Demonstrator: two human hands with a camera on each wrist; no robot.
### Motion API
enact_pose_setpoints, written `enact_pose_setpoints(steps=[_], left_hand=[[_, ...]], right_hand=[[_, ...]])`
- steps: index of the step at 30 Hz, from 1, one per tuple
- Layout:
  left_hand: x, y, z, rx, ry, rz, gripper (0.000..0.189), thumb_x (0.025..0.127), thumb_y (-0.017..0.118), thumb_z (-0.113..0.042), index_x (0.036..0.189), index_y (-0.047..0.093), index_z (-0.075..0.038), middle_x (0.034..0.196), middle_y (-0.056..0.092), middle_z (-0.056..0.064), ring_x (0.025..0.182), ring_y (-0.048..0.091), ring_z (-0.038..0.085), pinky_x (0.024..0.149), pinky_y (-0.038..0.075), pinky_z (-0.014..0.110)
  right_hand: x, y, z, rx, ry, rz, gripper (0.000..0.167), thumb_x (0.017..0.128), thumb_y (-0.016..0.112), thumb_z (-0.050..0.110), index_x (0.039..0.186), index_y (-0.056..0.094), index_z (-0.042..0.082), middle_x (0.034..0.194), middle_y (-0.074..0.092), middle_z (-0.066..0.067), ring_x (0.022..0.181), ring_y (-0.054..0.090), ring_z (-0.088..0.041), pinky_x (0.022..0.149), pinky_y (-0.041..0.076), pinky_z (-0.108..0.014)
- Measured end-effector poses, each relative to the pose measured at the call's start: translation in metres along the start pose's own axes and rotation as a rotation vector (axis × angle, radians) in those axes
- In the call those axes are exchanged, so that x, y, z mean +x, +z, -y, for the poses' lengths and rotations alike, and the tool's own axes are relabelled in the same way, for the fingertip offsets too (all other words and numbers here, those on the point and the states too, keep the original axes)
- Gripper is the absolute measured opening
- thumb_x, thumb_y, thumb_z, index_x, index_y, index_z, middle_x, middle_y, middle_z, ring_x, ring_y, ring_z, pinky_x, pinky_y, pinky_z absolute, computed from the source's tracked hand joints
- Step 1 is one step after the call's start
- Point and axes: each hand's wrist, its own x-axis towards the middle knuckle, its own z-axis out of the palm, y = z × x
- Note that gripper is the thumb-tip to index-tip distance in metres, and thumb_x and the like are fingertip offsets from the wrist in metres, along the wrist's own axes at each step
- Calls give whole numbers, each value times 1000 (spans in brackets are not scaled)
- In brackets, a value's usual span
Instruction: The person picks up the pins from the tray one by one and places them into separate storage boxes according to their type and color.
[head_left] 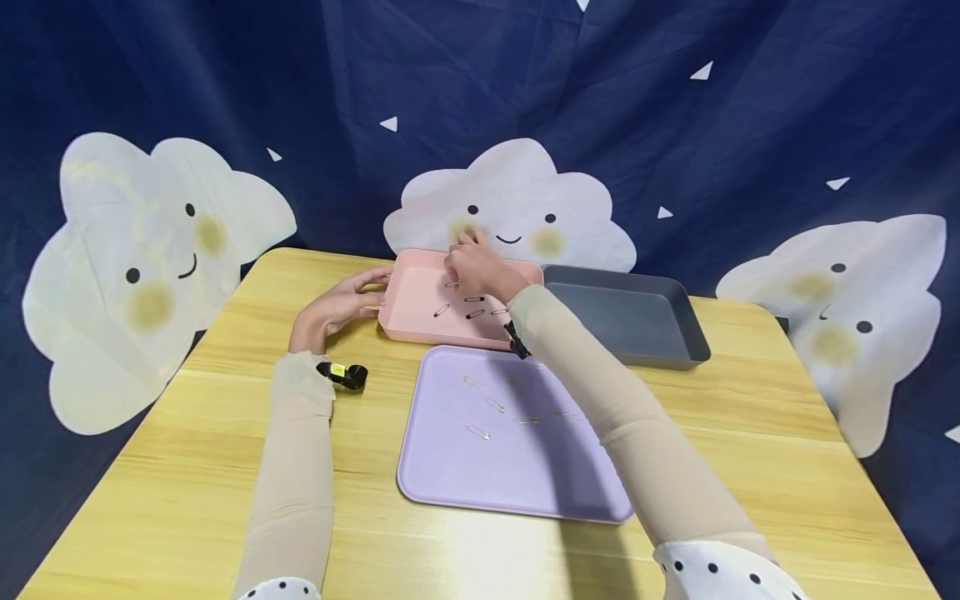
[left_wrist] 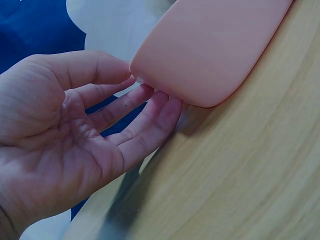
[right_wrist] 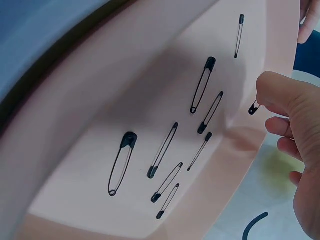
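Note:
Over the pink tray (head_left: 408, 321), my right hand (head_left: 480, 265) pinches a small black safety pin (right_wrist: 253, 109) between thumb and forefinger; its head shows below the fingertips in the right wrist view. Several black safety pins (right_wrist: 202, 85) of different sizes lie spread on the tray floor beneath. My left hand (left_wrist: 75, 130) is at the tray's left end, its fingers extended and fingertips against the outer wall. In front of the pink tray, a flat lilac tray (head_left: 510, 483) bears several gold-coloured safety pins (head_left: 477, 432).
A dark grey tray (head_left: 622, 312) stands right of the pink one, partly behind my right forearm. All the trays sit on a light wooden table (head_left: 360, 500). A navy curtain (head_left: 337, 108) with white clouds hangs right behind the table's far edge.

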Motion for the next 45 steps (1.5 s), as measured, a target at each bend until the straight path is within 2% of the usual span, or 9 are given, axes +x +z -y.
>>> enact_pose_setpoints(steps=[3, 10, 18, 24, 27, 31, 35, 39, 45], left_hand=[[0, 1, -1, 6, 0, 1, 68, 102, 52, 0, 162, 22, -6, 166, 24, 18, 146, 37, 36, 94, 50, 23], [1, 3, -5, 16, -5, -1, 68, 102, 51, 0, 162, 21, -6, 167, 23, 17, 146, 35, 35, 109, 45, 37], [2, 5, -8, 6, 6, 3, 68, 102, 52, -1, 162, 21, -5, 168, 23, 16, 147, 34, 33, 97, 50, 25], [2, 4, -6, 7, 7, 7, 67, 103, 50, -1, 162, 20, -5, 168, 21, 17, 145, 36, 35, 94, 50, 23], [1, 2, -5, 12, 7, 5, 66, 103, 50, -1, 162, 20, -5, 168, 21, 17, 144, 36, 34, 93, 50, 22], [0, 0, -1, 21, 1, 3, 67, 103, 50, -1, 163, 20, -7, 167, 22, 18, 143, 37, 34, 92, 50, 22], [0, -1, 0, 29, 0, 4, 67, 104, 48, 1, 163, 20, -8, 166, 22, 20, 144, 36, 36, 91, 51, 21], [-1, -1, -3, 46, 3, 12, 67, 104, 47, 1, 163, 17, -6, 166, 20, 21, 145, 34, 38, 94, 50, 23], [-2, 1, -3, 63, 9, 13, 66, 104, 47, 0, 163, 17, -5, 166, 20, 21, 144, 35, 37, 93, 51, 23]], right_hand=[[-1, 0, -1, -2, 3, 7, 14, 83, 80, 21, 80, 67, 16, 99, 67, -1, 107, 45, -26, 103, 25, -45], [-3, -6, -5, -5, 12, 23, 19, 82, 83, 28, 90, 70, 16, 107, 68, -1, 110, 45, -26, 104, 26, -46], [-4, -13, -9, 10, 15, 24, 17, 80, 83, 26, 89, 71, 17, 106, 68, 0, 111, 45, -25, 107, 26, -47], [-13, -23, -12, 34, 24, 15, 18, 80, 84, 27, 87, 71, 17, 104, 69, 0, 111, 47, -26, 104, 29, -47], [-20, -30, -15, 66, 26, 12, 15, 83, 82, 23, 85, 70, 15, 102, 69, -1, 111, 48, -27, 107, 30, -48], [-35, -39, -24, 111, 11, 0, 14, 83, 79, 22, 88, 70, 13, 96, 66, -3, 104, 51, -25, 109, 31, -48], [-55, -48, -38, 169, -17, -36, 12, 83, 74, 20, 91, 71, 10, 91, 63, -6, 96, 51, -25, 100, 37, -46], [-83, -60, -55, 248, -11, -78, 11, 85, 70, 16, 92, 72, 8, 91, 65, -11, 90, 53, -26, 87, 42, -43], [-132, -73, -87, 392, 55, -147, 16, 85, 71, 12, 98, 71, 4, 93, 68, -12, 91, 63, -30, 83, 51, -41]])
